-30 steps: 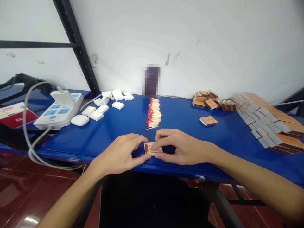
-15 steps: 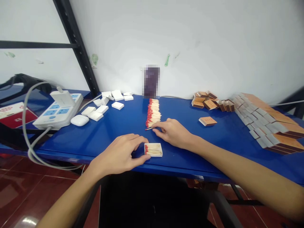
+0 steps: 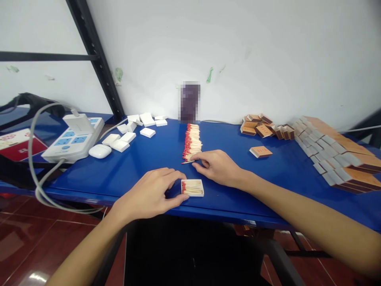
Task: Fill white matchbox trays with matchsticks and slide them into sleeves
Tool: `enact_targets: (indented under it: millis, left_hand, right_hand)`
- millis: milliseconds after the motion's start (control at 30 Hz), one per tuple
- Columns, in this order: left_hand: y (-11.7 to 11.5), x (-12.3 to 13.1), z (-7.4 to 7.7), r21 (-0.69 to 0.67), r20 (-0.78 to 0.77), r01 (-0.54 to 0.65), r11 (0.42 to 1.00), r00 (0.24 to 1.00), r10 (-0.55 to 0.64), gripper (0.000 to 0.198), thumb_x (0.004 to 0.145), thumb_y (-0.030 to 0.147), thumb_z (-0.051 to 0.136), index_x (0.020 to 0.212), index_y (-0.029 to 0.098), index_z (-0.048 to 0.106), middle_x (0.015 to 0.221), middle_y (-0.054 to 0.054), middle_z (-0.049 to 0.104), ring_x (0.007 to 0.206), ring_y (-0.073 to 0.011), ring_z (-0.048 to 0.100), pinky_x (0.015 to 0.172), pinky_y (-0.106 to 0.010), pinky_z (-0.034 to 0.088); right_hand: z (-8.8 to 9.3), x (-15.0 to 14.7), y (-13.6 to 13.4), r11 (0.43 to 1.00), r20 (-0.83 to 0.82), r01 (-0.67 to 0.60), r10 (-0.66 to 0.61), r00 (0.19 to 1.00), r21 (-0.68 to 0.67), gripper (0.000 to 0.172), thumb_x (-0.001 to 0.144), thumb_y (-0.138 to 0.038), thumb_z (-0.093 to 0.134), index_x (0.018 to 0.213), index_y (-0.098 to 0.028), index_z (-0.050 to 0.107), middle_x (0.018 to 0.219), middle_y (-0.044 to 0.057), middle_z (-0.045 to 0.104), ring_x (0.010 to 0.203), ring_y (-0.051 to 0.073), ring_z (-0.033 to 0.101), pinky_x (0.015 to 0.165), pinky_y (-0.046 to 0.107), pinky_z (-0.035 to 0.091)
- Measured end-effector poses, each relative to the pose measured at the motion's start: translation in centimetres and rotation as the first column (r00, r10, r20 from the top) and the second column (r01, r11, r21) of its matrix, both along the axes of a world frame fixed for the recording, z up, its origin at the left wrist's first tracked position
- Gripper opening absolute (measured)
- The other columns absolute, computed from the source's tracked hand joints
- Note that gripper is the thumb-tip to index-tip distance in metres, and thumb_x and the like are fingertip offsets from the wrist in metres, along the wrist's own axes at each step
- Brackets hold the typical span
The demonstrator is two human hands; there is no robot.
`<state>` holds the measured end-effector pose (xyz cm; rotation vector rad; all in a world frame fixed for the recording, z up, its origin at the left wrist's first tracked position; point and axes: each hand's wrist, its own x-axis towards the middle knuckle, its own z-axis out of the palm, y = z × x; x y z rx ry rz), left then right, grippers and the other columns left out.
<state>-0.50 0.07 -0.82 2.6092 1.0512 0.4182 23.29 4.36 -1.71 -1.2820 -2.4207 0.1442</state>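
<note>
My left hand (image 3: 157,192) holds the left end of a small white tray (image 3: 203,188) between thumb and fingers. Matches (image 3: 192,186) lie in the tray, their red heads to the left. Behind it, a long pile of matches (image 3: 193,139) with red heads on the left runs back toward the wall. At the pile's front end, my right hand (image 3: 216,167) pinches a single match (image 3: 187,162) by its plain end, the red head pointing left.
White trays (image 3: 120,145) and a white earphone case (image 3: 100,151) are at the left, beside a power strip (image 3: 73,139). On the right are one orange matchbox (image 3: 260,151), a jumble of sleeves (image 3: 256,125) and large stacks of boxes (image 3: 336,155).
My right hand has shifted slightly right, and the match in its fingers is a little apart from the pile's front. My left hand and the tray have hardly moved.
</note>
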Motion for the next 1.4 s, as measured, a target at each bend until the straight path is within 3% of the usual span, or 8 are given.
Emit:
enact_targets:
  millis: [533,700,800,900,1067,1400]
  left_hand:
    - [0.05,0.04,0.0,0.002,-0.001,0.002,1.0,1.0,-0.002,0.031,0.092,0.047,0.057,0.113,0.025,0.06,0.08,0.002,0.054,0.074,-0.0167,0.053,0.068,-0.03,0.04]
    - [0.04,0.07,0.21,0.059,-0.001,0.034,0.998,0.999,-0.034,0.031,0.092,0.047,0.058,0.111,0.024,0.061,0.104,-0.003,0.06,0.099,-0.0227,0.052,0.085,-0.036,0.045]
    - [0.0,-0.02,0.2,0.07,-0.011,0.075,0.995,0.997,-0.074,0.028,0.093,0.047,0.057,0.11,0.025,0.06,0.13,-0.004,0.057,0.121,-0.0269,0.043,0.1,-0.042,0.04]
    - [-0.02,-0.13,0.15,0.042,-0.039,0.085,0.996,0.996,-0.083,0.029,0.095,0.049,0.053,0.112,0.026,0.056,0.145,-0.003,0.05,0.134,-0.031,0.031,0.105,-0.049,0.035]
    - [-0.01,-0.13,0.23,0.012,-0.046,0.089,0.996,0.995,-0.088,0.03,0.098,0.05,0.047,0.114,0.026,0.055,0.147,-0.004,0.049,0.139,-0.033,0.028,0.105,-0.053,0.032]
    - [-0.08,-0.04,0.3,0.004,-0.03,0.069,0.998,0.997,-0.069,0.029,0.095,0.049,0.051,0.112,0.026,0.057,0.148,-0.005,0.047,0.136,-0.0325,0.032,0.104,-0.053,0.036]
  right_hand:
    - [-0.12,0.03,0.03,1.0,-0.038,-0.03,0.03,0.999,-0.003,0.018,0.087,-0.02,0.06,0.1,-0.017,0.073,0.062,-0.003,0.055,0.054,0.009,0.043,0.059,0.023,0.032]
    - [0.0,0.11,0.12,1.0,-0.045,-0.018,0.017,0.999,-0.024,0.021,0.087,-0.021,0.06,0.104,-0.017,0.071,0.063,-0.003,0.055,0.055,0.01,0.045,0.059,0.023,0.031]
    - [0.09,0.12,0.19,1.0,-0.039,-0.014,0.013,0.999,-0.024,0.019,0.087,-0.021,0.06,0.102,-0.017,0.071,0.063,-0.004,0.054,0.055,0.01,0.044,0.059,0.023,0.031]
    - [0.11,0.17,0.28,0.999,-0.043,-0.026,0.025,0.999,-0.024,0.018,0.088,-0.02,0.058,0.1,-0.017,0.071,0.063,-0.003,0.054,0.056,0.01,0.044,0.06,0.023,0.031]
    - [0.11,0.27,0.23,0.997,-0.06,-0.066,0.064,0.996,-0.035,0.018,0.088,-0.017,0.056,0.098,-0.017,0.071,0.065,-0.002,0.055,0.058,0.01,0.045,0.061,0.023,0.033]
    - [0.45,0.46,-0.12,0.992,-0.128,-0.098,0.087,0.988,-0.082,0.013,0.085,-0.014,0.059,0.091,-0.016,0.071,0.061,-0.005,0.047,0.056,0.009,0.043,0.059,0.023,0.032]
